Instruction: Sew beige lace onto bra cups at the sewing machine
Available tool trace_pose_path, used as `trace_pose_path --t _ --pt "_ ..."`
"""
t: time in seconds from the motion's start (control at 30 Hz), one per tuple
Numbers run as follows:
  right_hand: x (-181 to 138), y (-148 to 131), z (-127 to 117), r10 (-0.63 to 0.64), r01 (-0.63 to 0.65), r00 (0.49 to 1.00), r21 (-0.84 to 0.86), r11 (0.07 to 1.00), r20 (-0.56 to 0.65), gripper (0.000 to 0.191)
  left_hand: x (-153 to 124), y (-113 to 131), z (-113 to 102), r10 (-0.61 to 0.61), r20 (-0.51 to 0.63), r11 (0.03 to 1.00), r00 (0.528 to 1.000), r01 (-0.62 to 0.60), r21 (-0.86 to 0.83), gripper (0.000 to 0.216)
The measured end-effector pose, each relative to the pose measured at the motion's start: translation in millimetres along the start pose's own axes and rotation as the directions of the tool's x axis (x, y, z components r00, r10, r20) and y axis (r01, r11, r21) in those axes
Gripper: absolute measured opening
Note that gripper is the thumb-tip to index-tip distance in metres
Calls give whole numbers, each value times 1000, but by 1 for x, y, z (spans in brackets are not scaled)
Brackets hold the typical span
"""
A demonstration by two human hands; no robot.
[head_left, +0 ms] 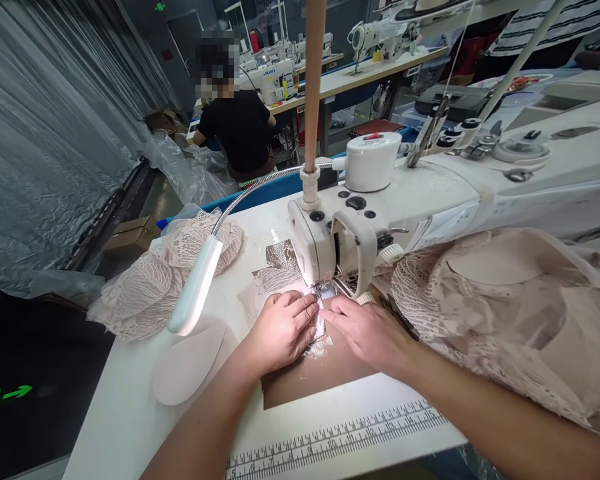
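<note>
A white sewing machine [325, 247] stands over the work, with its needle and presser foot just beyond my fingertips. My left hand [286, 327] bends over a small piece of beige lace fabric [275, 280], its fingers close together and pressed down beside the presser foot. From the other side my right hand [363, 327] reaches in with curled fingers, the index fingertip at the fabric edge. The lamp lights the fabric between my hands. Under both hands lies a brown sheet [300, 387] on the machine bed. My fingers hide most of the lace edge.
Stacked lace pieces [140, 293] and smooth beige oval pads [190, 367] lie on the left of the white table [105, 413]. A gooseneck lamp [197, 287] hangs above them. Lace fabric [505, 320] is heaped at right. Another person [240, 130] sits beyond, near other machines.
</note>
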State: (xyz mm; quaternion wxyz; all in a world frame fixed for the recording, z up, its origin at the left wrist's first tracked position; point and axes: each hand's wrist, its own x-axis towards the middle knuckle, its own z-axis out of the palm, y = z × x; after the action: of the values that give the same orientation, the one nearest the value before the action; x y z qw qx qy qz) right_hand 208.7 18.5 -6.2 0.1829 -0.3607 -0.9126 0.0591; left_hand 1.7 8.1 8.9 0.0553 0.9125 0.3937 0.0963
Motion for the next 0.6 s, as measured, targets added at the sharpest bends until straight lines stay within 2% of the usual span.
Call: trace_pose_path --t 0.13,0.3,0.5,0.53,0.6 --pt "1 -3 -1 22 -21 1000 -33 999 19 22 2 3 1 -46 -1 999 999 46 -2 38" --pt "4 -5 0 91 -90 996 -102 991 1 28 5 3 0 -94 17 995 995 93 21 40" --pt "4 -1 3 125 -125 992 -96 987 -6 32 -4 -2 -11 -15 30 997 999 17 -77 55" --pt "4 -1 3 143 -142 990 -97 985 0 32 -6 -3 -12 3 25 994 1000 -1 -111 53" --pt "3 -1 4 176 -173 984 -96 980 19 32 -8 -3 -12 20 -8 985 1000 -21 -173 31"
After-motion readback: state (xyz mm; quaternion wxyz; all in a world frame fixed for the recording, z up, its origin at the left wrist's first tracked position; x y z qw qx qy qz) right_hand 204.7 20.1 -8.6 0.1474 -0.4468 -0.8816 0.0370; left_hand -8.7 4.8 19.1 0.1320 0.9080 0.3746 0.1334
